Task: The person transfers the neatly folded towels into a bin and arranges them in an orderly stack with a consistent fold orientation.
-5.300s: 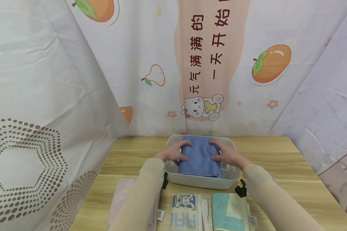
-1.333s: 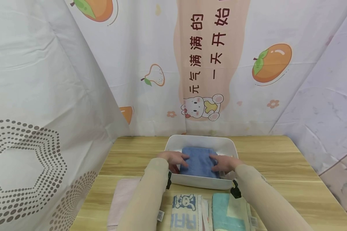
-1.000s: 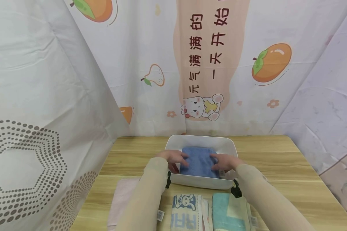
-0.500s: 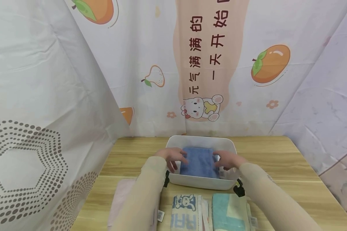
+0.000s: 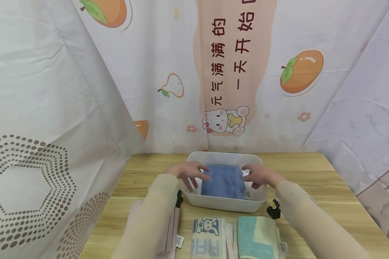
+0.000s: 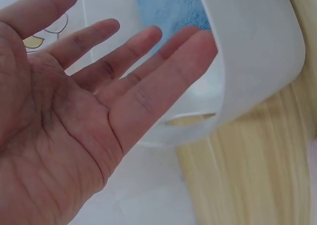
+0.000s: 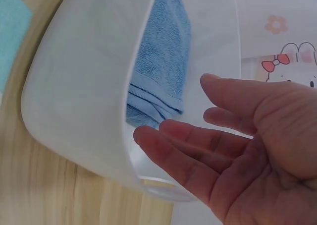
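A folded blue towel lies flat in the white plastic bin, its label showing at the right side. My left hand is over the bin's left side with fingers spread and nothing held. Over the right side my right hand hovers, its fingers relaxed and apart from the towel. In the left wrist view, the left hand has an open palm near the bin's rim. The right wrist view has the right hand with loosely bent fingers beside the rim, the blue towel beyond them.
Along the front of the wooden table lie a folded pink towel, partly under the left sleeve, a white-and-blue bear towel and a teal-and-cream towel. A printed curtain hangs behind the table.
Both hands pressed the blue towel down into the bin earlier. Over the last second they have lifted off it and moved apart, outward toward the bin's sides; the towel stays put.
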